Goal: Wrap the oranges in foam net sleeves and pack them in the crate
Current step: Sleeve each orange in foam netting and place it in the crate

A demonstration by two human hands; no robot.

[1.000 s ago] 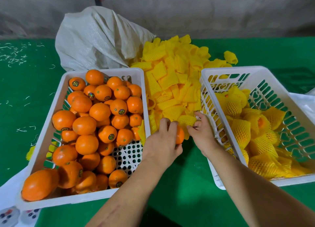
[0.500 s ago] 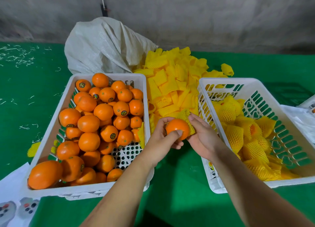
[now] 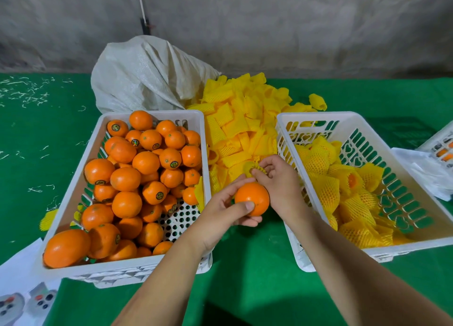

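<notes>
Beside the packing crate (image 3: 316, 120), the left hand (image 3: 220, 210) grips a bare orange (image 3: 252, 198); the right hand (image 3: 279, 178) pinches a foam sleeve (image 3: 252, 167). Best stretch the sleeve's mouth wide before pushing the fruit in.

Rough grey concrete wall (image 3: 269, 27), green felt-covered table (image 3: 36, 134), thin white cord (image 3: 141, 2) hanging down wall
</notes>
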